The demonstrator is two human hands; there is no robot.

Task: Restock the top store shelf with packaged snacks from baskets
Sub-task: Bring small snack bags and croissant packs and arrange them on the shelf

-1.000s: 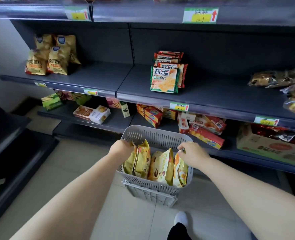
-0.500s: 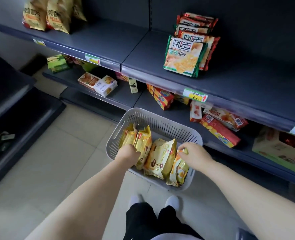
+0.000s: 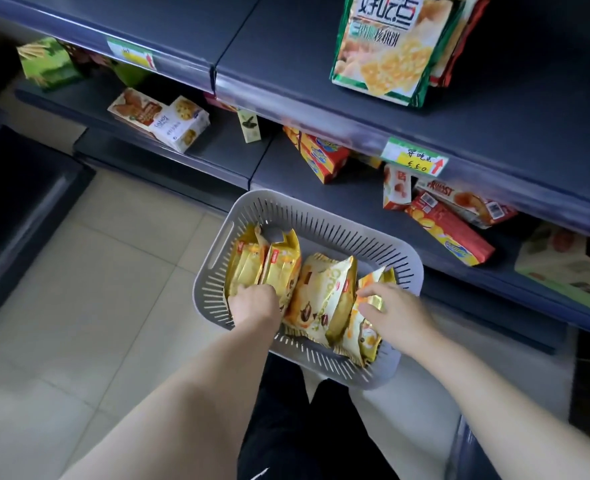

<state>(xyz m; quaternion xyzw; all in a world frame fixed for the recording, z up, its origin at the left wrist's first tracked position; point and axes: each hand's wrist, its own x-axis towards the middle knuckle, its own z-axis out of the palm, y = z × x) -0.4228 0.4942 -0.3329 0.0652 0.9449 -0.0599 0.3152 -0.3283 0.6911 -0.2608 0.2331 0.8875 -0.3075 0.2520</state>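
**Grey basket, both hands on the snacks**

Beige floor tiles run under dark blue-grey shelves that carry scattered biscuit boxes, a green-edged cracker bag and two price tags. One slotted basket sits below the shelves, in front of the person's legs. It holds yellow snack packs standing on edge; four show plainly. The left hand curls its fingers over the near edge of the left pair of packs. A larger pack stands between the hands, untouched. The right hand pinches the top of the rightmost pack between thumb and forefinger.
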